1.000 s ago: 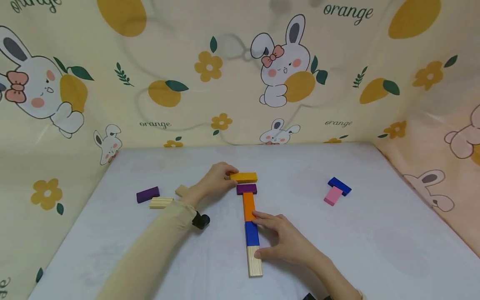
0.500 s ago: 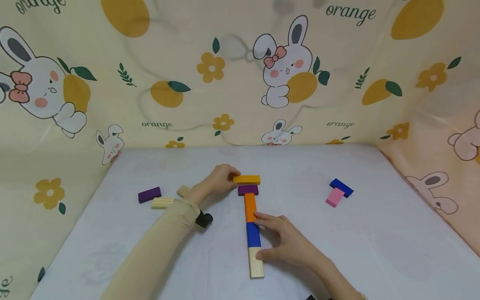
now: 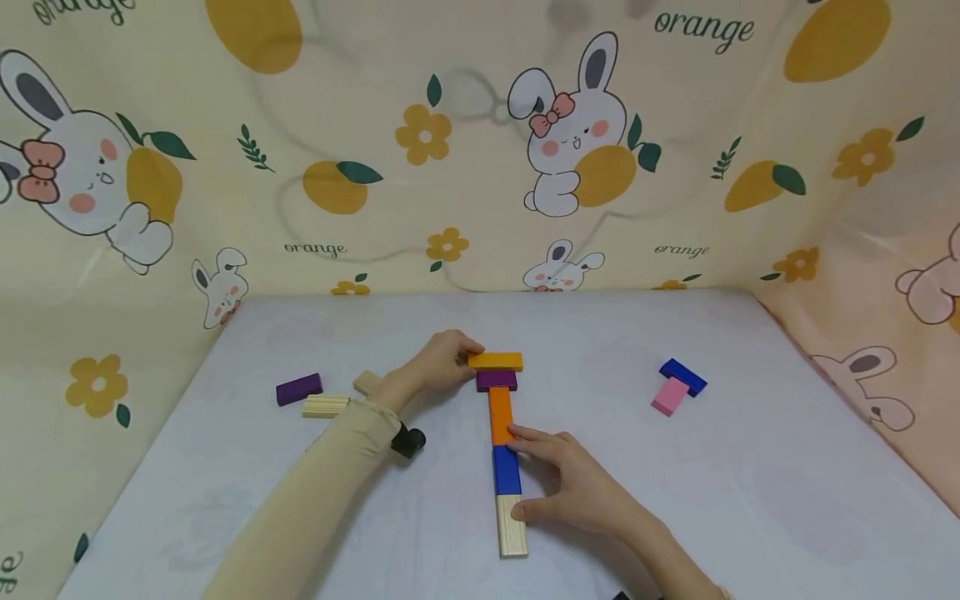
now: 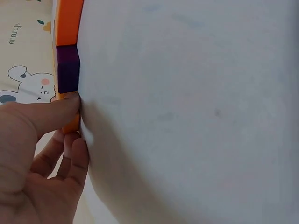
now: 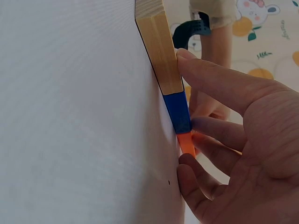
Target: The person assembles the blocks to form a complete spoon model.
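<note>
Backdrop (image 3: pixel 337 100): cream cloth printed with rabbits, flowers and oranges, rising beyond the orange block.
Table (image 3: pixel 750 500): white, under the orange block (image 3: pixel 501 417).
Row: orange block lengthwise; blue block (image 3: pixel 507 470) end to end with it on the near side, then wood block (image 3: pixel 513 537) nearest the wearer.
Crosspieces: purple block (image 3: pixel 497 382) lay crosswise at the orange block's far end; yellow block (image 3: pixel 498 362) lay parallel just beyond that, seemingly touching it.
Left hand (image 3: pixel 442 358): beyond and left of the orange block, thumb and fingers pinching the yellow block's left end.
Right hand (image 3: pixel 577 483): right of the row, thumb and fingers spread apart; thumb touched the wood block, fingertips the side near the orange-blue seam.
Left of the orange block: loose purple block (image 3: pixel 298 389), ribbed wood (image 3: pixel 326 407), and pale block (image 3: pixel 367 382), partly hidden by the arm.
Well right of the orange block: pink block (image 3: pixel 670 397) touching loose blue block (image 3: pixel 684 377).
</note>
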A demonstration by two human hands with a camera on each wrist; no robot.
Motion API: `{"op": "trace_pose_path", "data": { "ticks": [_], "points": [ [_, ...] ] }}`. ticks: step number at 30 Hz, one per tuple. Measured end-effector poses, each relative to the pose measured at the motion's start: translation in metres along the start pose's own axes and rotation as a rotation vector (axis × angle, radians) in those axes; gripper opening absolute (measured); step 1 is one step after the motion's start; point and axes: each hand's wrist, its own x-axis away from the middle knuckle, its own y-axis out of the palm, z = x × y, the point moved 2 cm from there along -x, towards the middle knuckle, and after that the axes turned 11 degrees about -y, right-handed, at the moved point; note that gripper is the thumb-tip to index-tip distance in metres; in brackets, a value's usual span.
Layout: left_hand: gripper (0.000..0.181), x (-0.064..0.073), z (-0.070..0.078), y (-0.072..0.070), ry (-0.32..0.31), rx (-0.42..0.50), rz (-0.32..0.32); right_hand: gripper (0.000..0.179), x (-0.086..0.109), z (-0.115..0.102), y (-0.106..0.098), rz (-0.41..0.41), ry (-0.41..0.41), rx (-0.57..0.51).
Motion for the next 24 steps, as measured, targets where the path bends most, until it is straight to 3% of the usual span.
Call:
{"op": "trace_pose_path", "data": {
  "ticks": [12,24],
  "points": [
    [0.037,0.0033,0.0015,-0.0014,0.025,0.021,-0.037,0.073,0.0,-0.0005,-0.0015,-0.001,0.004,-0.02],
    [0.037,0.0045,0.0012,0.0006,0.009,0.002,-0.039,0.073,-0.0001,-0.0007,-0.0015,-0.003,0.004,-0.01]
  ]
}}
